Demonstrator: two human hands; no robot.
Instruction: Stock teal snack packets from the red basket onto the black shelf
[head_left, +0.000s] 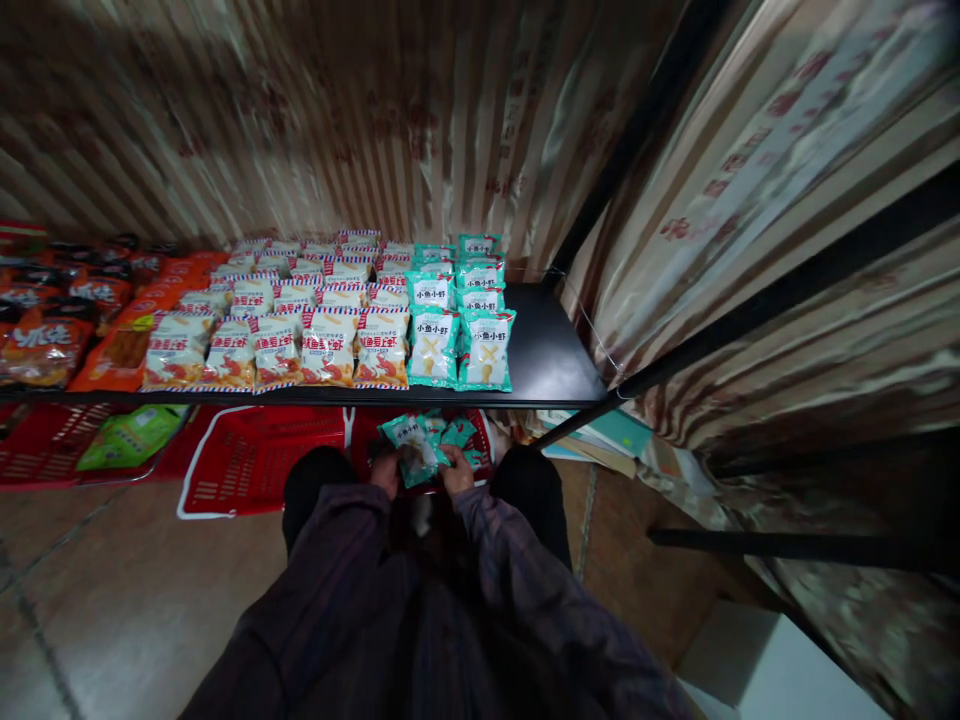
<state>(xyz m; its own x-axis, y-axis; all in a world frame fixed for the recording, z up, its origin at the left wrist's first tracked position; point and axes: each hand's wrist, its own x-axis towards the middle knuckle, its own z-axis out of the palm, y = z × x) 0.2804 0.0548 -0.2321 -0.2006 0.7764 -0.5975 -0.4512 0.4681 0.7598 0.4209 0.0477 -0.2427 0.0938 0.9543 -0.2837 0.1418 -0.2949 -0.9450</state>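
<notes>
Low between my knees, a teal and white snack bag [417, 452] is held over a red basket [486, 440] below the shelf front. My left hand [385, 473] grips the bag's left side, its fingers partly hidden. On the opposite edge my right hand [455, 473] is closed around the bag's right side. Other teal snack bags [460, 434] lie in the basket just beyond it. Above, on the black shelf [551, 350], matching teal bags [486, 350] stand in two columns, upright and facing me.
Left of the teal columns are several rows of white and orange snack bags [328, 345], then orange packs [49, 340]. Another red basket [255, 455] sits on the floor, with a green bag [131, 437] farther left. Black frame bars [720, 300] slant across the right, by a curtain [360, 120].
</notes>
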